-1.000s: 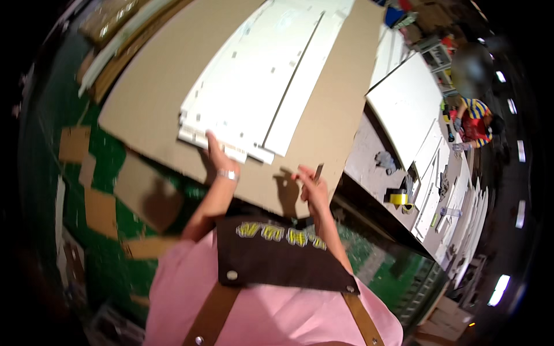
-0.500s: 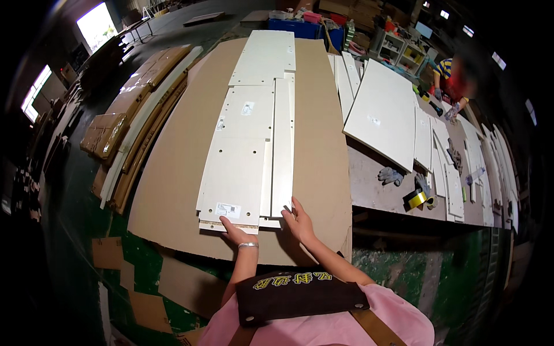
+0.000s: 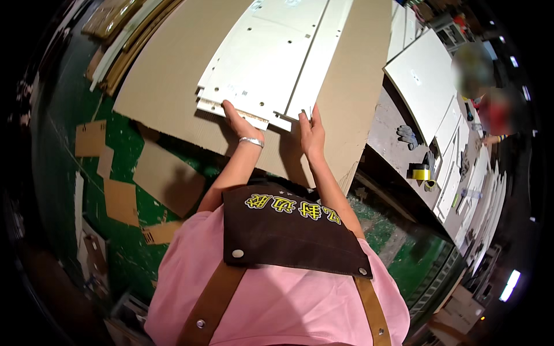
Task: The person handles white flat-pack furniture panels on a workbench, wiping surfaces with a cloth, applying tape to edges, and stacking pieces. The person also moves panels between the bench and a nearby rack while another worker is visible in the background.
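Observation:
Several white boards with drilled holes lie stacked on a large cardboard sheet (image 3: 156,86). The wide white board (image 3: 254,69) on the left carries a small label, and its far end runs out of view. Along its right side lies a narrow white board (image 3: 323,52). My left hand (image 3: 242,124) is closed on the near edge of the wide board, thumb on top and the other fingers mostly hidden beneath. At the near end of the narrow board, my right hand (image 3: 312,134) grips the corner between thumb and fingers.
On the right, a bench (image 3: 386,124) bears a large white panel (image 3: 427,81), grey gloves (image 3: 407,136), a black-and-yellow tape roll (image 3: 420,173) and narrower boards. A blurred person is beyond. Wrapped bundles (image 3: 109,23) lie far left; cardboard pieces (image 3: 120,202) lie on the green floor.
The view has tilted down toward my body and turned, so the boards sit higher and slant right. Both hands stay at the near ends of the boards.

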A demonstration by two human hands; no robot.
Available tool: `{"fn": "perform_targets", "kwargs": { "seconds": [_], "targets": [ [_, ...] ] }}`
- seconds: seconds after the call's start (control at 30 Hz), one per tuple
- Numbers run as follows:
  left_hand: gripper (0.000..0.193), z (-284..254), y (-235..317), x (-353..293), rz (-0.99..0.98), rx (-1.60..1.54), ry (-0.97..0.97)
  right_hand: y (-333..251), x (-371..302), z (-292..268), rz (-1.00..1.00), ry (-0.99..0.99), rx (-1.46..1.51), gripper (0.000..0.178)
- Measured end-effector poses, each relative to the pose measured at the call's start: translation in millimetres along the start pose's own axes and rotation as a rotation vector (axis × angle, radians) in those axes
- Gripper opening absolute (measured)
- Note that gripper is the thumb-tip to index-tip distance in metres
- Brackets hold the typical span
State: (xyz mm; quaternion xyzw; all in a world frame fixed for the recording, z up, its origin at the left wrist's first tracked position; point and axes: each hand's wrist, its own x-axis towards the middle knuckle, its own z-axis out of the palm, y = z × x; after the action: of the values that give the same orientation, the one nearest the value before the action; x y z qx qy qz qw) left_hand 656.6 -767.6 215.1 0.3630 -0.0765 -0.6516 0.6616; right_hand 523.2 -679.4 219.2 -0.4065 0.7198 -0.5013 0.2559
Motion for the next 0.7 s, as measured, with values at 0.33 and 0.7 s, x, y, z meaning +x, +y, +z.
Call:
{"fn": "perform_targets", "kwargs": {
  "seconds": [0.33,0.7],
  "targets": [
    [0.075,-7,-1,12,-0.055,0.030,0.089,-6,1,-1,0.070,-0.065,0.080,0.058],
    [0.074,11,18,-8,-0.093,0.070,0.081,-5,0,-2,0.062,-0.034,0.059,0.055]
  ]
}}
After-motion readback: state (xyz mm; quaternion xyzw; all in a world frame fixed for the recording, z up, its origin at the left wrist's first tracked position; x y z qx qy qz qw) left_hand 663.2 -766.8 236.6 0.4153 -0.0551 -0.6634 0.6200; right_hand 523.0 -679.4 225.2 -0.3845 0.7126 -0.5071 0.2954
